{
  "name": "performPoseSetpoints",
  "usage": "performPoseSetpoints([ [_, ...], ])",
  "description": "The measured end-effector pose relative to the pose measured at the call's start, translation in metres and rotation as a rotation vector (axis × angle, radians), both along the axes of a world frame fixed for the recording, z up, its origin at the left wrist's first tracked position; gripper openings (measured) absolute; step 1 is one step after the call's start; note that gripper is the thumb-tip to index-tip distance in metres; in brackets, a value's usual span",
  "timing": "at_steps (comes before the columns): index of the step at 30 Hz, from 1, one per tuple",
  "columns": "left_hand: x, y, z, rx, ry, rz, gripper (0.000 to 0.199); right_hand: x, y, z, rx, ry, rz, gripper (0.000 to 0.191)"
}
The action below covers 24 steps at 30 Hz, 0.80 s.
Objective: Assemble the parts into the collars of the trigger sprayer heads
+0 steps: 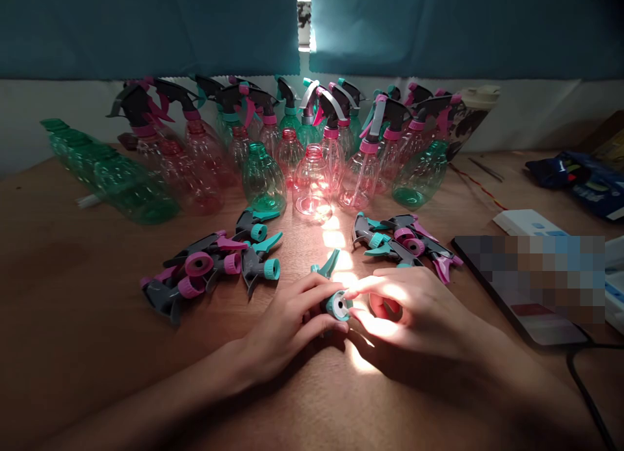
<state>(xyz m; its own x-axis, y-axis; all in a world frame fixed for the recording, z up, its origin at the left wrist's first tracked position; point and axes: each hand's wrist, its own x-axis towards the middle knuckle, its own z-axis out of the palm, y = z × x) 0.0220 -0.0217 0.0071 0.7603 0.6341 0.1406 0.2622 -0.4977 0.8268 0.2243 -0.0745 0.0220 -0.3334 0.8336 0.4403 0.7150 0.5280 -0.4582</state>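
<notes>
My left hand [297,314] is closed around a grey and teal trigger spray head [322,269], whose collar faces me. Inside the collar lies a white washer [340,304] with a dark hole in its middle. The thumb and index fingertip of my right hand [409,308] pinch at the washer's edge, against the collar's right side. Left of my hands is a pile of spray heads [199,266] in grey with pink or teal parts. Another pile of spray heads [404,240] lies beyond my right hand.
Behind the piles stand pink and green bottles, among them a pink bottle [314,184] and a green bottle [263,181]; several wear spray heads. More green bottles [112,171] are at left. A tablet-like device [526,308] and cable [580,379] lie at right. Teal curtains [146,28] hang behind.
</notes>
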Motion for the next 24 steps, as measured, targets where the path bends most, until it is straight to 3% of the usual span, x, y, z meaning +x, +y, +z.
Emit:
performPoseSetpoints([
  [4, 0.0, 0.0, 0.0, 0.009, 0.002, 0.004, 0.032, -0.004, -0.003, -0.005, 0.009, -0.04, -0.041, 0.028],
  [11, -0.001, 0.0, -0.001, 0.005, 0.042, 0.02, 0.024, -0.008, 0.001, -0.011, 0.117, -0.01, 0.006, 0.026],
  [18, -0.002, 0.001, -0.001, 0.029, 0.026, 0.018, 0.027, -0.013, 0.001, -0.02, 0.19, 0.114, -0.004, 0.011],
  [20, -0.003, 0.002, 0.0, 0.029, 0.026, 0.003, 0.031, -0.012, 0.002, -0.021, 0.188, 0.137, 0.023, 0.003],
  [24, -0.002, 0.004, 0.003, -0.026, 0.033, -0.022, 0.033, -0.007, 0.005, -0.017, 0.165, 0.089, 0.127, 0.011],
])
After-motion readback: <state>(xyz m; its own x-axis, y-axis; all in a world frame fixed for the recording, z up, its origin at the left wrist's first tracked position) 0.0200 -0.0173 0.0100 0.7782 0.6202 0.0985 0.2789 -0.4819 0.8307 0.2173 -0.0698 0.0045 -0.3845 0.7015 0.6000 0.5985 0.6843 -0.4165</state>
